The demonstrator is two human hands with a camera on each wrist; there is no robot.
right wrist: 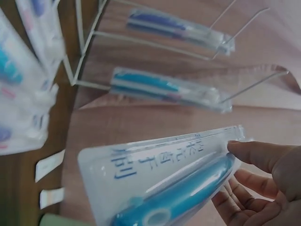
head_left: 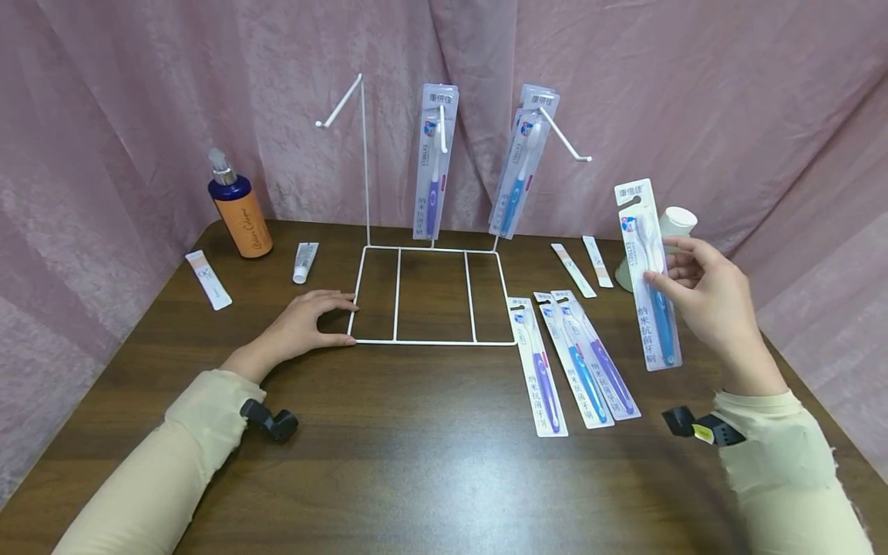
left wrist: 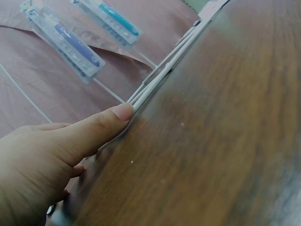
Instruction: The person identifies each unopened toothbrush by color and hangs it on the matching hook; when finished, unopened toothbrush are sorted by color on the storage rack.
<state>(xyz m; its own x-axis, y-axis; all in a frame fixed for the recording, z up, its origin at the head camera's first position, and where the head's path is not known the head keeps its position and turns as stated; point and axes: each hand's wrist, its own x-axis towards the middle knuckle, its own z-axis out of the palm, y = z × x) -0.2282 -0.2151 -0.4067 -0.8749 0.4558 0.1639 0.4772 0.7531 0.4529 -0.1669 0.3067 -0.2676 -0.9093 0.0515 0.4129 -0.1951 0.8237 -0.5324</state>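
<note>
My right hand (head_left: 714,297) holds a blue toothbrush in its blister pack (head_left: 650,281) upright above the table's right side, thumb in front and fingers behind. In the right wrist view the blue toothbrush pack (right wrist: 164,183) is pinched at its edge. My left hand (head_left: 298,324) touches the left side of a white wire rack (head_left: 433,342), thumb at the front corner. Packed toothbrushes, a purple one (head_left: 434,177) in front, hang on the middle hook. On the right hook hang packs with a blue one (head_left: 516,173) foremost. The left hook (head_left: 340,104) shows only wire.
Three packed toothbrushes (head_left: 541,378) lie right of the rack, two overlapping. Behind the right hand stands a white-capped container (head_left: 678,221). Two narrow sachets (head_left: 574,271) lie nearby. At left are an orange pump bottle (head_left: 243,220), a small tube (head_left: 305,262) and another sachet (head_left: 208,280).
</note>
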